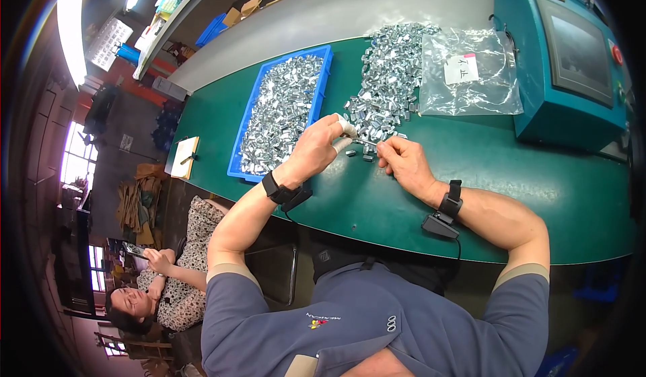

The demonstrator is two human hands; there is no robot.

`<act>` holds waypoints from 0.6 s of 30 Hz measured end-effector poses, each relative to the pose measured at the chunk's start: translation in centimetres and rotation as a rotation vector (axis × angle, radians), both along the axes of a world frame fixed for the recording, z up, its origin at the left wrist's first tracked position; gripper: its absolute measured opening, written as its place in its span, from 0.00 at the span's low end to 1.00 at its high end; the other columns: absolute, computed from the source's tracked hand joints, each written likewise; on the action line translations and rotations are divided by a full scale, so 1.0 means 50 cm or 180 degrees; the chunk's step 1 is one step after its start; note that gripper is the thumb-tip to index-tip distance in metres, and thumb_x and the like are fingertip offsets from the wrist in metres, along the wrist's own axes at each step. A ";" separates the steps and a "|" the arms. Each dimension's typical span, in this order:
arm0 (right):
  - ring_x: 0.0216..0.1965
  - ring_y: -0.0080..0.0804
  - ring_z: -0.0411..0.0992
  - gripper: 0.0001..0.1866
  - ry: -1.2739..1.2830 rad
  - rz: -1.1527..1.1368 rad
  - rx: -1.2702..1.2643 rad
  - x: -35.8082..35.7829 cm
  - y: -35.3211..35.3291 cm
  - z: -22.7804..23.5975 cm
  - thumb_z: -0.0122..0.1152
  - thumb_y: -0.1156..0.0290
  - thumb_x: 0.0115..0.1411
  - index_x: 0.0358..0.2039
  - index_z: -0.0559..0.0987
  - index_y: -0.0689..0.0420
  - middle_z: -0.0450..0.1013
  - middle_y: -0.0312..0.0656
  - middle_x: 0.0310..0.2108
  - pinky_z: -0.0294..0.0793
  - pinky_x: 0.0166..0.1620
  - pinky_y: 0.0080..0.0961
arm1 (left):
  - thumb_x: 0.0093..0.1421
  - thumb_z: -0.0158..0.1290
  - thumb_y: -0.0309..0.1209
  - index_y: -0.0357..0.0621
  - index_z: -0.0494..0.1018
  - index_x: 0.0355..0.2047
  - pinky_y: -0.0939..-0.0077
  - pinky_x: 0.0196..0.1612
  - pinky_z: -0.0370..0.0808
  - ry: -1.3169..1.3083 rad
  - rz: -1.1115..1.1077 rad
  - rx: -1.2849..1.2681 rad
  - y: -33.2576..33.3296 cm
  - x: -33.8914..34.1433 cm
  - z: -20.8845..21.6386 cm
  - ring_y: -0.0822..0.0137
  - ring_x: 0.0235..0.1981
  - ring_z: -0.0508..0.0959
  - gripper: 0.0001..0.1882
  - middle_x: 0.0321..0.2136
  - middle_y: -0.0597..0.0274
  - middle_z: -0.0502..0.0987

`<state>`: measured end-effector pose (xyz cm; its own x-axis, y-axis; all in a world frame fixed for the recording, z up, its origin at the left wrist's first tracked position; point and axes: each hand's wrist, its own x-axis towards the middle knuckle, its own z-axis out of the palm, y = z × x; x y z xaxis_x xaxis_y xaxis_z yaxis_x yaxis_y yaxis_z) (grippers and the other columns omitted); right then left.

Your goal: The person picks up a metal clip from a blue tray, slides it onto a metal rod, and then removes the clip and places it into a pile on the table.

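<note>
My left hand (316, 149) has white coverings on its thumb and a finger, and their tips come together at the near end of the metal pile. What they pinch is too small to make out. Facing it, my right hand (407, 165) grips a thin metal rod (367, 142) between thumb and fingers; the rod points toward the left fingertips. Small shiny metal parts (387, 74) lie heaped on the green table (431, 202), a few of them loose just under the rod. Left of my hands, a blue tray (324, 74) holds many similar parts.
A clear plastic bag (494, 87) with a paper label lies right of the heap. Beyond it stands a teal machine (538, 124) with a screen and red button. A notepad with a pen (185, 157) rests at the left edge. A seated person (178, 283) holds a phone.
</note>
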<state>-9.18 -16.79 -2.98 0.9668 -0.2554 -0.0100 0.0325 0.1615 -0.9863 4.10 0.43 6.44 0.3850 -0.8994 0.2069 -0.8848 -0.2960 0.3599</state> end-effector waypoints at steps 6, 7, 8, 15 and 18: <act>0.24 0.18 0.71 0.13 0.0011 -0.0058 0.0017 0.001 0.000 -0.004 0.56 0.65 0.69 0.32 0.78 0.62 0.76 0.35 0.24 0.71 0.28 0.20 | 0.55 0.61 0.22 0.44 0.76 0.38 0.64 0.42 0.75 -0.0203 -0.0442 0.0174 -0.012 -0.005 0.005 0.53 0.40 0.77 0.10 0.34 0.58 0.76; 0.25 0.19 0.71 0.13 -0.0022 -0.0098 0.0055 0.004 0.000 -0.004 0.56 0.65 0.69 0.33 0.78 0.62 0.76 0.35 0.25 0.71 0.29 0.20 | 0.55 0.61 0.22 0.44 0.76 0.38 0.64 0.42 0.75 -0.0205 -0.0439 0.0173 -0.012 -0.005 0.003 0.53 0.40 0.77 0.10 0.34 0.58 0.76; 0.25 0.19 0.71 0.13 -0.0023 -0.0095 0.0053 0.004 -0.001 -0.005 0.56 0.65 0.69 0.33 0.78 0.62 0.76 0.35 0.25 0.71 0.29 0.20 | 0.55 0.62 0.22 0.44 0.77 0.39 0.64 0.43 0.75 -0.0075 -0.0417 0.0119 -0.011 -0.004 0.000 0.53 0.40 0.77 0.11 0.34 0.58 0.76; 0.25 0.19 0.71 0.12 -0.0105 -0.0098 0.0220 0.003 0.000 -0.011 0.54 0.66 0.69 0.34 0.79 0.61 0.76 0.35 0.26 0.71 0.29 0.19 | 0.58 0.63 0.26 0.40 0.78 0.41 0.69 0.42 0.77 0.0823 -0.0022 0.0028 -0.018 -0.006 -0.017 0.58 0.37 0.81 0.11 0.34 0.56 0.79; 0.24 0.18 0.70 0.13 -0.0059 -0.0052 0.0152 0.000 -0.001 0.001 0.54 0.66 0.69 0.33 0.79 0.61 0.75 0.34 0.24 0.70 0.28 0.19 | 0.59 0.62 0.27 0.39 0.79 0.40 0.70 0.41 0.77 0.0967 -0.0150 0.0078 -0.017 -0.001 -0.030 0.60 0.36 0.81 0.10 0.33 0.55 0.80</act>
<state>-9.20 -16.84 -2.95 0.9626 -0.2708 -0.0047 0.0536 0.2078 -0.9767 4.05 -0.43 4.95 0.3836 -0.9211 0.0669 -0.7508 -0.2689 0.6033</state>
